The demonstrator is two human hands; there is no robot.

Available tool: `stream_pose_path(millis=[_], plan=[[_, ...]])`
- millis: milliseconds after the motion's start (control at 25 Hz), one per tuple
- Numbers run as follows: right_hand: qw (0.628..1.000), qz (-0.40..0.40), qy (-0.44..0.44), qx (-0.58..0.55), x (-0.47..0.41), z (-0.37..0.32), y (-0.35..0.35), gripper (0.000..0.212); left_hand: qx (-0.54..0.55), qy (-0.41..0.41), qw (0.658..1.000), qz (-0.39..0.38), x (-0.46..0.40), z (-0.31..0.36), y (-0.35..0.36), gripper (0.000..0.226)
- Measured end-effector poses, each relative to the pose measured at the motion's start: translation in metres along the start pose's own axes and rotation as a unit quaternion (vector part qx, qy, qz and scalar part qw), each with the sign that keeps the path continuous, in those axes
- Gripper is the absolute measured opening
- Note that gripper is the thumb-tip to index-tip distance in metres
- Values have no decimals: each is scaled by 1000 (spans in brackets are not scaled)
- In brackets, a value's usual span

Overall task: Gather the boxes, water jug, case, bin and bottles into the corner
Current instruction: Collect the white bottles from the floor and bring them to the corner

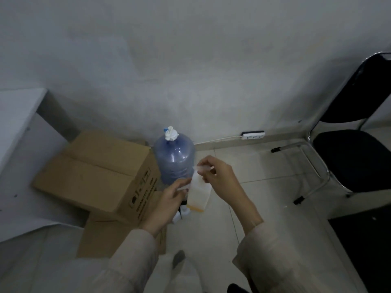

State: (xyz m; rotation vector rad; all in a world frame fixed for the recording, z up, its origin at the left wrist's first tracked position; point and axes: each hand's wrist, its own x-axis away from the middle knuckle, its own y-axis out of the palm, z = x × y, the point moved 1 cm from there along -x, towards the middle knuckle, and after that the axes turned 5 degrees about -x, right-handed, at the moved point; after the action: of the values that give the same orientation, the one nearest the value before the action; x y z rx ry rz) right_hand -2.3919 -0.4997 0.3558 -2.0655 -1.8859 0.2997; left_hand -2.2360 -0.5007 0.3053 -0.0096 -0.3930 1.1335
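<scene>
Both hands up: L hand [169, 195] & R hand [220, 174] fingers pinched on small carton [200, 194]; water jug [174, 159] far, boxes [95, 174] left

Wall [190, 60]: grey-white, scuffed, meets the floor along a pale skirting strip.
Floor [264, 166]: pale square tiles, dim light.
Power strip [253, 135]: white, lying at the foot of the wall, its white cable [218, 140] trailing left along the skirting.
Chair [351, 157]: black padded seat and backrest on a chrome tube frame, standing at right, near the wall; black caps on its feet.
Counter [19, 115]: white, at far left, its edge running toward the wall.
Dark mat [364, 246]: low right, under the chair side.
</scene>
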Motion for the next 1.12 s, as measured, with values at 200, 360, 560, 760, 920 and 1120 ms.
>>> stream_pose_path(millis=[200,360,560,760,920,1120], plan=[[996,-10,75,42,-46,77,19,13,28,-75,997,-13,-76,-28,18,37],[990,1,135,41,-72,143,38,12,6,-136,990,-39,-130,-78,38,38],[975,-6,221,32,-104,254,71,13,22,-204,979,-17,-188,-157,70,43],[955,-40,293,8,-120,370,117,21,53,-259,964,9,-236,-253,98,41],[948,-70,310,18,-120,440,144,26,39,-283,958,-3,-256,-312,118,37],[926,-109,361,2,-126,496,166,32,-1,-288,958,-9,-268,-363,129,37]])
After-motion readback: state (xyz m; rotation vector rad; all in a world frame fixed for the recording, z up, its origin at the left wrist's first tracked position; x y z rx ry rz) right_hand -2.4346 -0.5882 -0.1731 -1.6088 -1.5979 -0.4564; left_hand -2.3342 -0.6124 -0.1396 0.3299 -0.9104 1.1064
